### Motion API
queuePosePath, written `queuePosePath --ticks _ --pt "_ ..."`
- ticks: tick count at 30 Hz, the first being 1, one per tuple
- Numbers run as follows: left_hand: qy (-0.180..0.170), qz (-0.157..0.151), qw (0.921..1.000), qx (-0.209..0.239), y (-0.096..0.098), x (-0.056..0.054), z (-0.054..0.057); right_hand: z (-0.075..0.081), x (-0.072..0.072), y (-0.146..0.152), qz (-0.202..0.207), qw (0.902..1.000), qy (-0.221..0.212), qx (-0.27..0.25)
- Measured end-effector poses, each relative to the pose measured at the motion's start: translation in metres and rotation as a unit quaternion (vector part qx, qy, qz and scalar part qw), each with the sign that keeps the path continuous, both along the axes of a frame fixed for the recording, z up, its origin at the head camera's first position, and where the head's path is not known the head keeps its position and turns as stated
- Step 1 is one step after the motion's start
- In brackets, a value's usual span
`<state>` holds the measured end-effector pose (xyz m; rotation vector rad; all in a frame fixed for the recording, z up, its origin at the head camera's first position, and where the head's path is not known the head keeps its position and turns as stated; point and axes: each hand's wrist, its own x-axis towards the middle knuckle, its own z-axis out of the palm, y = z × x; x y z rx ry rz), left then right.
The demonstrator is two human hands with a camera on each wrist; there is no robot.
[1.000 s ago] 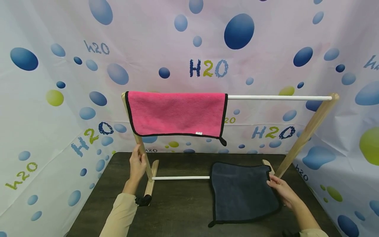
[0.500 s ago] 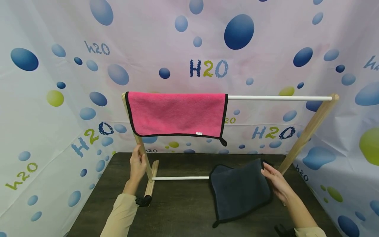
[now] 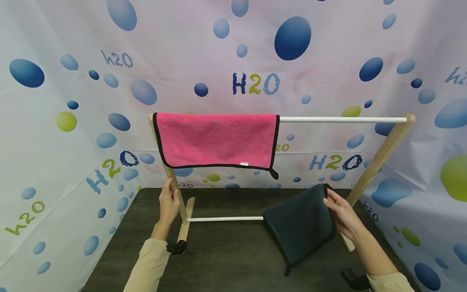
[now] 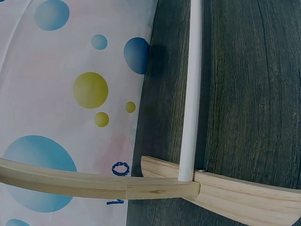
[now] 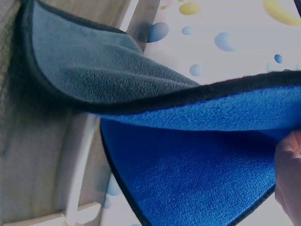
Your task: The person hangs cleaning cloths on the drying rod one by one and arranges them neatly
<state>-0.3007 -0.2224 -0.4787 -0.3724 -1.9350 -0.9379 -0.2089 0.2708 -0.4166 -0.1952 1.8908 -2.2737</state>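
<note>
At the left of the head view, my left hand (image 3: 169,205) grips the wooden post (image 3: 183,211) of a drying rack, below the hanging pink towel (image 3: 217,140). That hand is out of sight in the left wrist view, where the post, white lower bar (image 4: 190,94) and wooden foot (image 4: 244,197) appear. My right hand (image 3: 343,215) pinches the raised upper right edge of a dark grey towel (image 3: 300,225) with black trim. The towel slants down leftward over the lower bar's right part. Its bright blue underside (image 5: 188,174) shows in the right wrist view, folding below my fingers.
The rack's white upper bar (image 3: 343,120) is bare right of the pink towel. A slanted right post (image 3: 381,158) rises behind my right hand. The rack stands on a dark wooden table (image 3: 226,251) before a bubble-printed curtain (image 3: 328,24).
My right hand has lifted the grey towel's right edge up and slightly left. The towel's lower left corner has drawn rightward and up. My left hand keeps its place on the post.
</note>
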Motion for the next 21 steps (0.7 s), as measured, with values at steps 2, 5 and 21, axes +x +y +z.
queuePosePath --ticks 2,5,21 --pt "0.002 -0.001 1.0000 0.001 -0.001 0.000 0.000 0.004 0.000 0.002 0.017 0.9988 0.019 -0.041" --pt "0.006 0.001 1.0000 -0.004 -0.001 0.000 -0.001 0.013 0.000 0.004 0.041 0.9945 0.043 -0.086" --pt "0.004 -0.005 1.0000 0.003 0.000 0.000 0.000 0.069 -0.004 0.009 0.174 0.9355 0.104 -0.289"
